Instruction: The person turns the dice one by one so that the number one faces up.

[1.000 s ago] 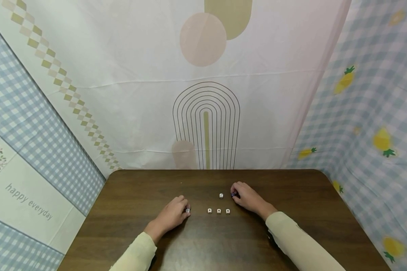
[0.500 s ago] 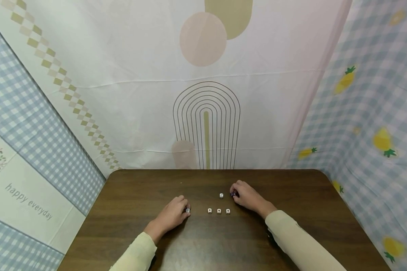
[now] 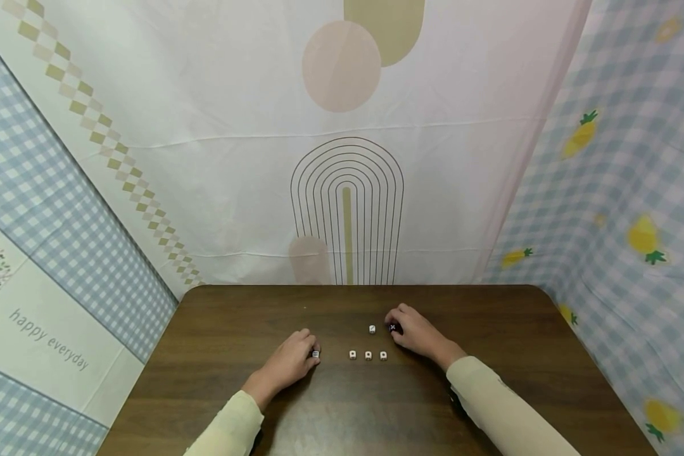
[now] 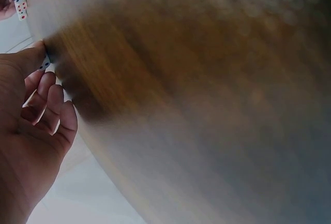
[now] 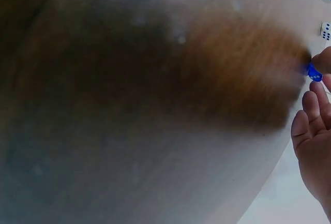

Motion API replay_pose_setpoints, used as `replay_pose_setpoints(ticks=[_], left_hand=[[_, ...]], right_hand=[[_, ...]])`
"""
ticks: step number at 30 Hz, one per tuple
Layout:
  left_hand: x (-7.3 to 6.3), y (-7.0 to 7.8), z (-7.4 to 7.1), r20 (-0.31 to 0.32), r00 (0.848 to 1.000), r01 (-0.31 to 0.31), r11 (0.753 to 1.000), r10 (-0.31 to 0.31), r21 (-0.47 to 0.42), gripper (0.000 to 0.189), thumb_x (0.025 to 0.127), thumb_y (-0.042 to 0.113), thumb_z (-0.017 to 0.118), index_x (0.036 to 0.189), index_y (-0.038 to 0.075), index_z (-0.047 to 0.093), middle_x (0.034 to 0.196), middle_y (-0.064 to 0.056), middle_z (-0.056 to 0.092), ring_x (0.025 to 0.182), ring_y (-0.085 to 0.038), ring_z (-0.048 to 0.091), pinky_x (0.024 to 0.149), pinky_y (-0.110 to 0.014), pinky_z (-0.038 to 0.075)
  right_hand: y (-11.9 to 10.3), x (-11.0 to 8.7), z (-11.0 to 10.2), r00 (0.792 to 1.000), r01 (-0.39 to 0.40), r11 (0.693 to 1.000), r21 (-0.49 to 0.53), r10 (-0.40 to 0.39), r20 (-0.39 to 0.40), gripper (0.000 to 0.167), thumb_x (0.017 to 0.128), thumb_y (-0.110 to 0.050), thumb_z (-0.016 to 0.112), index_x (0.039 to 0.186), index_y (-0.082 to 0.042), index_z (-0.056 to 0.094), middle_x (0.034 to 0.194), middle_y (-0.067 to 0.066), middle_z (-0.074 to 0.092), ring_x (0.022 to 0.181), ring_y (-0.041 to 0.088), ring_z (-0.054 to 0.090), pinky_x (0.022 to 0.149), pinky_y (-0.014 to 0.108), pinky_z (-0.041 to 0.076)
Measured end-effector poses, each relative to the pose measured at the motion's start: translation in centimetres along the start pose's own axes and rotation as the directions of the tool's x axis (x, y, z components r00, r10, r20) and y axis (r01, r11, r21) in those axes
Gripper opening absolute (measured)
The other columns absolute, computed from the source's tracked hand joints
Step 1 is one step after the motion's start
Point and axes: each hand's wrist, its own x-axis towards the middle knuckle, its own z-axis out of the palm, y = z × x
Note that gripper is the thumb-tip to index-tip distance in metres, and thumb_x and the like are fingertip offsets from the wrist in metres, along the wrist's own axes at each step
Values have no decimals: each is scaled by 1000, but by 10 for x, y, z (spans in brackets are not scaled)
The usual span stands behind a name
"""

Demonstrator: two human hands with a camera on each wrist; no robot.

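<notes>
Left fingers (image 4: 66, 115) pinch a dark-dotted white die (image 4: 45, 63); right fingers (image 5: 311, 106) grip a pale-dotted blue die (image 5: 314, 74); white dice (image 3: 368, 356) between.

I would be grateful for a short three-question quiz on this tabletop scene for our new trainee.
1. What colour is the die in the right hand: A) red, B) blue or C) yellow?
2. True or false: the left hand holds nothing.
3. How many dice lie on the table, held by neither hand?

Key
1. B, blue.
2. False; it pinches a white die.
3. Four: a row of three white dice, plus a single white die beyond it.
</notes>
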Motion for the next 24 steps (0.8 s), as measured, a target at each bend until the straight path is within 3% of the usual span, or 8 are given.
replay_pose_setpoints(ticks=[7,12,24], left_hand=[[0,-1,1,22,1000,12,1000,-12,2,15,93,22,78,91,19,64,89,8,51,83,-12,50,74,-31,47],[0,-2,3,0,1000,-1,1000,1,10,16,91,20,80,90,18,64,88,8,51,83,-12,52,75,-31,48],[0,-1,0,4,1000,-3,1000,3,4,15,92,21,79,92,18,64,90,9,50,83,-11,50,75,-30,47]], right_hand=[[1,-1,1,1000,7,999,36,-7,-7,15,91,-7,73,100,-14,64,99,-2,59,92,13,55,82,36,51],[4,0,2,999,31,999,29,-31,-20,14,90,-6,73,98,-14,64,97,-2,58,91,13,54,81,35,50],[2,-1,-3,1000,21,1000,2,-21,5,13,92,-7,72,103,-13,70,102,0,58,92,13,55,83,37,52]])
